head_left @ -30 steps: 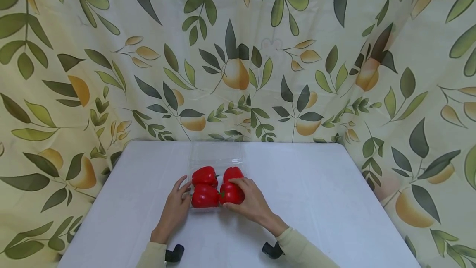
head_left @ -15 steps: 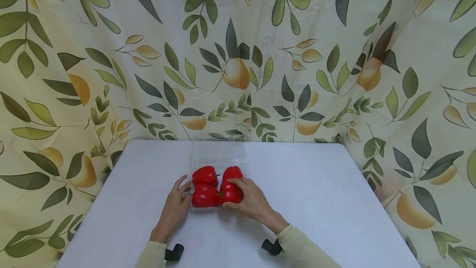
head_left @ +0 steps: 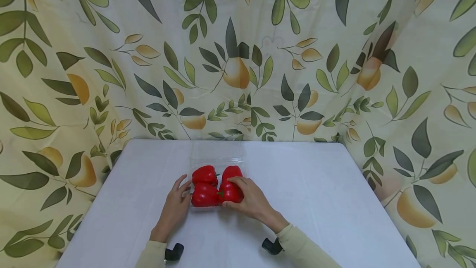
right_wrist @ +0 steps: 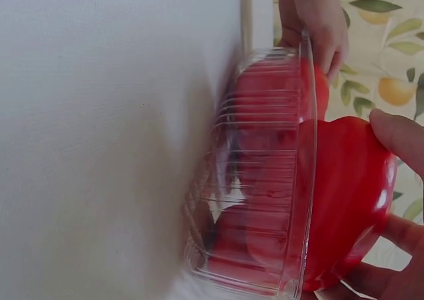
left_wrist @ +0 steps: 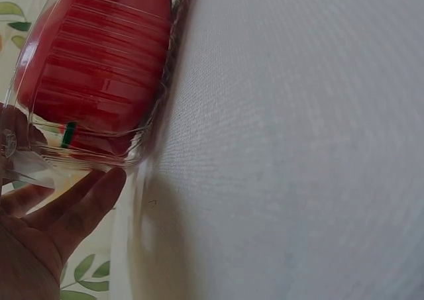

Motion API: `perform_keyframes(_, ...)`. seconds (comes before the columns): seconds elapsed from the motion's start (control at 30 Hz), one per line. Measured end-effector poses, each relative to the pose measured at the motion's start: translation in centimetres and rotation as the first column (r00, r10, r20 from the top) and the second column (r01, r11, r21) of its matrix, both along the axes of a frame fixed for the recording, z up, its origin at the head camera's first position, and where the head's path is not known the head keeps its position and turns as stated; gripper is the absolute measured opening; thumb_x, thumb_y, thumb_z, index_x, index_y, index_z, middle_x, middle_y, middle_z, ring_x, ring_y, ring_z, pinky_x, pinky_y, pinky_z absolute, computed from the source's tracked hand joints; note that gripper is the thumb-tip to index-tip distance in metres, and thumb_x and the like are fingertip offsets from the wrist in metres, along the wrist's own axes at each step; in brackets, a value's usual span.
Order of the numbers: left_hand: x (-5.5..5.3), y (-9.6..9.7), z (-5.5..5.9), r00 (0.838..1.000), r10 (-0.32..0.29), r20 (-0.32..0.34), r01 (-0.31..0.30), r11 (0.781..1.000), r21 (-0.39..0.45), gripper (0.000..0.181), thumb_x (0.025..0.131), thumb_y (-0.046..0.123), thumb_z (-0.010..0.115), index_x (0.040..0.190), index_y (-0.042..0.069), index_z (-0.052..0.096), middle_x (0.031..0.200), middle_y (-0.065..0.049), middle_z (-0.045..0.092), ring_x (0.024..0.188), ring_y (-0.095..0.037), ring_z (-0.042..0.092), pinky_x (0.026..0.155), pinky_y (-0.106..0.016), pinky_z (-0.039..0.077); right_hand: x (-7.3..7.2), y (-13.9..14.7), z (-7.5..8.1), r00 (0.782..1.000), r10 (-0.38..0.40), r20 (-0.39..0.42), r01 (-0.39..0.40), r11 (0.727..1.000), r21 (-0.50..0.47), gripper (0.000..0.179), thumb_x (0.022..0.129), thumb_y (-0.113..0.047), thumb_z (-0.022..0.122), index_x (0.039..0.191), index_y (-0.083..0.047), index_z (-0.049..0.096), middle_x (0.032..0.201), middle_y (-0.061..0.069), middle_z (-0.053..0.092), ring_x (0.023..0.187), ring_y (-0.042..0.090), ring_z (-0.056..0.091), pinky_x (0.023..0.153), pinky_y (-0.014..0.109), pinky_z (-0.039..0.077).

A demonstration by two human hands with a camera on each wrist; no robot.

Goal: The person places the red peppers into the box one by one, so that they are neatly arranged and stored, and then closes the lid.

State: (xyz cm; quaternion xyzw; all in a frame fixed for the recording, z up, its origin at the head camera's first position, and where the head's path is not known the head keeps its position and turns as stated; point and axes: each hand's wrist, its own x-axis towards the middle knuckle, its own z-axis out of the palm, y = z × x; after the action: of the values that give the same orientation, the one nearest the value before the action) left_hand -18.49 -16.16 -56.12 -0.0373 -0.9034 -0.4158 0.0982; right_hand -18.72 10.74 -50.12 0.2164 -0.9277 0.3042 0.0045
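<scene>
Several red bell peppers sit in a clear plastic clamshell box [head_left: 238, 164], two on the left and two on the right. My right hand [head_left: 253, 202] grips the front right bell pepper [head_left: 231, 193], thumb on the near side and fingers over the far side. In the right wrist view this bell pepper [right_wrist: 351, 187] bulges above the box's rim [right_wrist: 310, 174]. At the box's left side, my left hand [head_left: 177, 204] holds its edge beside the front left bell pepper [head_left: 204, 195]. The left wrist view has these fingers [left_wrist: 93, 200] against the ribbed wall. Behind lie the back left bell pepper [head_left: 203, 175] and back right bell pepper [head_left: 231, 172].
The box's transparent lid [head_left: 215, 151] lies folded open towards the far edge of the white table [head_left: 297, 185]. A leaf-and-fruit patterned curtain [head_left: 238, 53] hangs behind the table. Black wrist-worn devices [head_left: 174, 252] show near both sleeves.
The right-hand peppers have shifted very slightly to the left. Both hands keep nearly the same place and hold.
</scene>
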Motion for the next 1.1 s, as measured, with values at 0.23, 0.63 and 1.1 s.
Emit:
perform_keyframes(0.23, 0.00, -0.08, -0.08, 1.000, 0.004, 0.002, -0.004, 1.000, 0.001, 0.047, 0.093, 0.008, 0.059, 0.139, 0.007, 0.055, 0.150, -0.009, 0.046, 0.119, -0.027, 0.063, 0.091, -0.040, 0.058, -0.12, -0.23, -0.03, 1.000, -0.005, -0.029, 0.005, 1.000, 0.003, 0.075, 0.072, -0.048, 0.082, 0.136, -0.024, 0.053, 0.129, 0.002, 0.058, 0.116, 0.020, 0.055, 0.082, 0.037, 0.061)
perform_keyframes(0.63, -0.12, -0.11, 0.09, 1.000, 0.001, -0.023, -0.002, 1.000, -0.009, 0.046, 0.092, 0.008, 0.059, 0.138, 0.006, 0.056, 0.148, -0.010, 0.048, 0.117, -0.027, 0.064, 0.091, -0.040, 0.059, -0.23, -0.56, 0.19, 1.000, -0.015, 0.023, 0.014, 1.000, 0.026, 0.075, 0.073, -0.050, 0.080, 0.137, -0.022, 0.052, 0.126, 0.004, 0.061, 0.114, 0.023, 0.056, 0.080, 0.038, 0.061)
perform_keyframes(1.1, -0.11, -0.12, 0.05, 1.000, -0.004, -0.010, 0.004, 1.000, -0.001, 0.046, 0.092, 0.008, 0.060, 0.138, 0.006, 0.056, 0.148, -0.009, 0.048, 0.117, -0.027, 0.064, 0.092, -0.041, 0.058, -0.08, -0.44, -0.21, 1.000, -0.021, 0.007, 0.021, 1.000, -0.005, 0.075, 0.074, -0.049, 0.080, 0.138, -0.024, 0.051, 0.131, 0.003, 0.060, 0.119, 0.024, 0.056, 0.081, 0.040, 0.062)
